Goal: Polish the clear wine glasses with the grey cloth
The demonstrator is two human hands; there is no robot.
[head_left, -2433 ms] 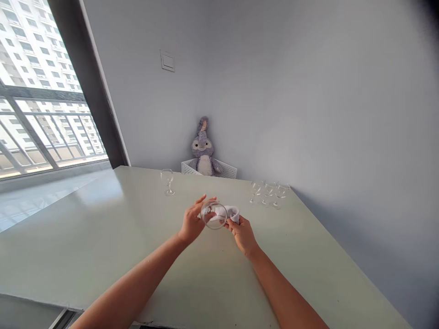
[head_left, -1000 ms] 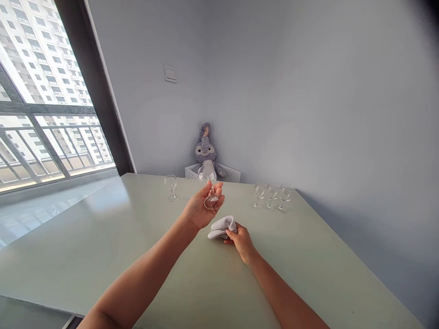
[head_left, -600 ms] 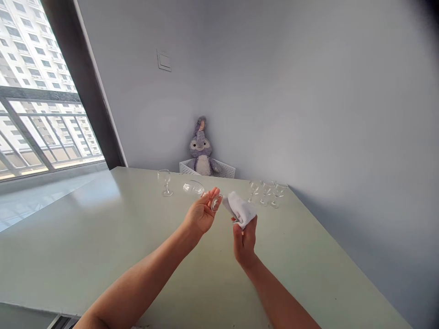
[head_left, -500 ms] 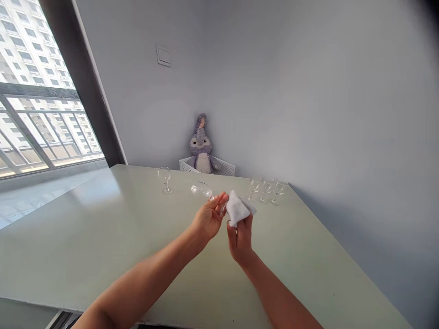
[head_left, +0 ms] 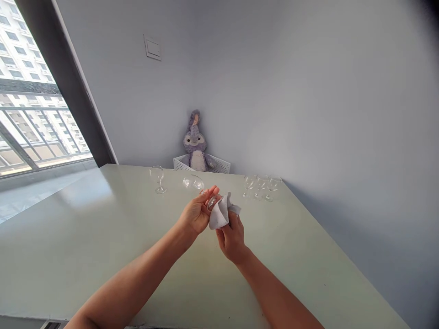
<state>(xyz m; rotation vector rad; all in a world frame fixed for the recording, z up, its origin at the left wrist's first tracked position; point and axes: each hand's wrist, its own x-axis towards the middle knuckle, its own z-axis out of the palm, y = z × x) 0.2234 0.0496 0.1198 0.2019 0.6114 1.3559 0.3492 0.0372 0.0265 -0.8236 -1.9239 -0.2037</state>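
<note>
A pale green table (head_left: 164, 260) fills the foreground, with grey walls (head_left: 291, 91) meeting behind it and a window (head_left: 30, 100) at the far left. Beyond the table's far edge, a purple plush toy (head_left: 196, 146) sits in a white basket (head_left: 221, 166). The left hand (head_left: 197, 214) has its fingers partly curled around the stem of a tilted wine glass (head_left: 194, 182), near the middle of the table; the bowl points to the far left and the foot towards the right hand (head_left: 233, 237). The right hand grips a folded white cloth (head_left: 219, 214) between thumb and fingers, right by the glass's foot; the cloth seems to touch it, though the overlap makes this hard to tell. One upright glass (head_left: 158, 176) stands at the far left, and three glasses (head_left: 260, 183) stand close together at the far right.
</note>
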